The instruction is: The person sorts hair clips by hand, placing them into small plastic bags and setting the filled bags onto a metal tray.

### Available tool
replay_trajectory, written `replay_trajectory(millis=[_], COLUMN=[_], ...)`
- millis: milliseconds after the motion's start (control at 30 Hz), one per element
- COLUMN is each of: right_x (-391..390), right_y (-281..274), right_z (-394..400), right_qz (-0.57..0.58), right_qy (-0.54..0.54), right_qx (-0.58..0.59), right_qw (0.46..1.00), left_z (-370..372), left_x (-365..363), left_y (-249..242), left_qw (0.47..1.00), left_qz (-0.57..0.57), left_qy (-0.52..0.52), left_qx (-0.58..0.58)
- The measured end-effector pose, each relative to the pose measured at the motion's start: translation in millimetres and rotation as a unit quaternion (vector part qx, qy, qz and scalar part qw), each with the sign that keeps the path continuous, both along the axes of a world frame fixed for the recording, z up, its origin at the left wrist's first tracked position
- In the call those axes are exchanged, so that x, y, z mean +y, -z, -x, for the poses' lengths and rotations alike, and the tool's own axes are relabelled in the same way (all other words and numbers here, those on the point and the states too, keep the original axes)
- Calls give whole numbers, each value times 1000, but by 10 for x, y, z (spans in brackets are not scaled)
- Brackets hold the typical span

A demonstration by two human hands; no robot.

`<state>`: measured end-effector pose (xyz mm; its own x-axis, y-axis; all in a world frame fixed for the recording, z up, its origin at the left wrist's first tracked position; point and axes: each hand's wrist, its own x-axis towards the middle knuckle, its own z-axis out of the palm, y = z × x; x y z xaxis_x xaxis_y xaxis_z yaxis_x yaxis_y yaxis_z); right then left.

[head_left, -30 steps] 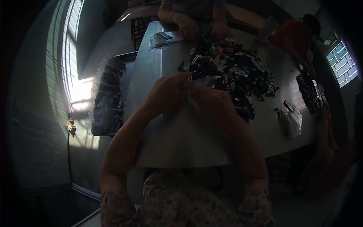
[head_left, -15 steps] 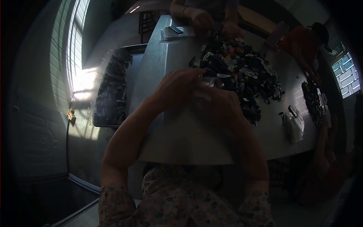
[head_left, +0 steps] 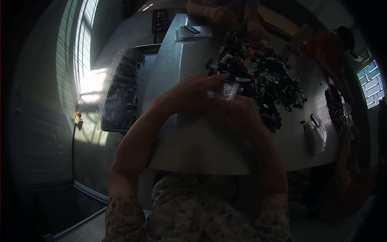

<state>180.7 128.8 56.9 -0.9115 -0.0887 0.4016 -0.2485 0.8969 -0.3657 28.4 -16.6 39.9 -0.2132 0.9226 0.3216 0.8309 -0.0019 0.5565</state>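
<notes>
A small clear plastic bag (head_left: pixel 230 91) is between my two hands above the table, its shiny film catching the light. My left hand (head_left: pixel 196 92) grips it from the left, index finger stretched over its top. On the other side, my right hand (head_left: pixel 242 114) is closed at the bag's lower right edge. Just beyond my hands lies a large pile of small dark pieces (head_left: pixel 278 86), many with pale oval loops and a few with coloured parts. Dim light hides what the bag contains.
The pale table (head_left: pixel 201 149) reaches toward a person's hands (head_left: pixel 223 15) at the far side. Flat clear bags (head_left: pixel 193 33) lie far left, more bags (head_left: pixel 316 137) at right. A tray of dark bagged pieces (head_left: pixel 119 92) stands left. Other people sit at right beside another dark pile (head_left: pixel 334 107).
The bag shows more plainly between my hands, which have drawn slightly apart. The far person's hands have shifted a little. The whole view has moved slightly.
</notes>
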Motion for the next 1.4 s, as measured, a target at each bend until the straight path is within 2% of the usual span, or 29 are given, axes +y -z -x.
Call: replay_trajectory(millis=[67,167,233,333,467,667,733,767,833,867,933,967,1033,1167,1233,1333,1400], right_x=[-21,-59,-53,-7,-12,73,192,278,478,564,711,762,831,1071,1182,1159,1068], right_y=[25,26,-30,59,61,-136,-268,-261,-191,-137,20,122,277,353,326,312,211], right_z=[19,24,0,18,32,-32,-87,-85,-47,-22,38,66,106,120,116,81,69], right_qz=[-4,52,37,-12,14,-17,193,196,318,320,87,89,-101,-109,-50,-112,-101], right_qy=[0,9,17,-4,0,11,66,70,118,121,153,157,102,121,139,194,173], right_qx=[3,60,-25,-16,6,-43,-136,-133,-67,-64,29,31,103,76,55,90,68], right_qw=[1000,997,999,1000,1000,999,970,969,938,937,984,983,984,984,987,971,977], left_z=[-67,-26,-37,-32,15,59,124,157,165,166,183,195,219,225,234,222,222], left_x=[-2,31,51,58,67,81,64,52,39,36,26,23,19,33,37,27,27], left_y=[-68,-15,-20,-16,56,55,111,133,114,104,112,121,138,163,179,176,160], left_qw=[999,998,998,998,998,996,997,996,995,993,993,992,993,993,993,993,992], left_qz=[15,24,26,13,-14,15,-15,-45,-30,-16,-18,-21,-22,-30,-31,-36,-42], left_qy=[-20,-40,-41,-39,-48,-62,-56,-53,-66,-84,-80,-79,-71,-70,-69,-70,-72], left_qx=[-28,-36,-43,-44,-43,-56,-56,-56,-64,-75,-83,-94,-96,-85,-86,-89,-92])
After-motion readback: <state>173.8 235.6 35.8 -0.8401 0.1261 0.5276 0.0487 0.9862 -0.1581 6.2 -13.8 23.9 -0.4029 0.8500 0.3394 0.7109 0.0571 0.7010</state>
